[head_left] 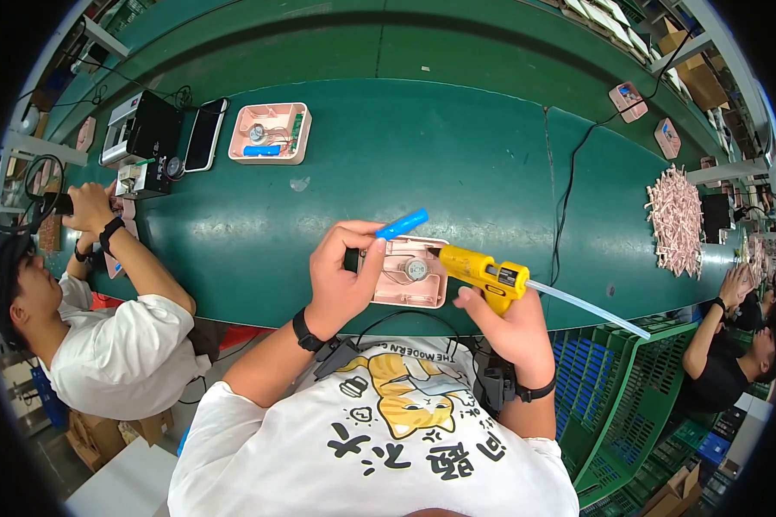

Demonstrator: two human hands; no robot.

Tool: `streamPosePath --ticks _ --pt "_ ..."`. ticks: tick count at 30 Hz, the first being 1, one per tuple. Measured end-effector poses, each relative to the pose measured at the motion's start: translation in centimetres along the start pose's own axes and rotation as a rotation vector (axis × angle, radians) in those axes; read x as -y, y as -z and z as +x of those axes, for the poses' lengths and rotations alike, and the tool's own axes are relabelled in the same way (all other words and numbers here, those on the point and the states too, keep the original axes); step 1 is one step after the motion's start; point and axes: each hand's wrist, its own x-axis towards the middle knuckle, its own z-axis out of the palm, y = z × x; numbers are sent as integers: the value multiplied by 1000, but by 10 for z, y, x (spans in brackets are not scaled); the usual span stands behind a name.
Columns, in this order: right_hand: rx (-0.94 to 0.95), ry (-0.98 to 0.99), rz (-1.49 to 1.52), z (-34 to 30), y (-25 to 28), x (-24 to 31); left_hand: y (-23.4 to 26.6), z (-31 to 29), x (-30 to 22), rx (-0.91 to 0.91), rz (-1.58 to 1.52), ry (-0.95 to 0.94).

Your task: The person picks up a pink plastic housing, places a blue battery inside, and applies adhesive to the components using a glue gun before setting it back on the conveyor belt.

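Between the thumb and fingers of my left hand point(343, 269) is a blue cylindrical battery point(403, 224), tilted up to the right over the far edge of a pink plastic housing point(412, 295). Inside that housing sits a round metal part point(416, 270) with thin wires. My right hand point(513, 326) grips a yellow glue gun point(478, 269), its nozzle pointing left at the housing's far right corner. A long translucent glue stick point(586, 306) sticks out of the gun's back end. Part of the housing's left side is hidden behind my left hand.
Farther left on the green table point(457, 146) stand another pink housing point(272, 159) with a battery, a phone point(205, 135) and a black box-shaped device point(151, 129). A cable point(569, 189) crosses at right, near heaped pink pieces point(674, 220). Green crates point(612, 414) stand beside me; co-workers sit either side.
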Motion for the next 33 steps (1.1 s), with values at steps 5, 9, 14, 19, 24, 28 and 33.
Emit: streamPosePath --ticks 5,9,14,19,24,28,33 --pt "-10 -174 -69 -3 4 0 2 4 0 69 88 -255" --pt "-108 -129 -115 -6 -3 -1 -1 2 -4 69 77 -193" --pt "-113 -38 -86 -4 -4 -7 1 1 -10 70 86 -74" --pt "-89 -78 -97 -7 0 -9 2 9 -12 125 208 -198" --pt "-71 -151 -67 -8 2 -7 1 10 -15 129 199 -176" --pt "-32 -119 47 -9 8 -17 3 17 -20 184 204 -223" --pt "-57 -34 102 -7 10 -29 9 21 -29 181 394 -257"
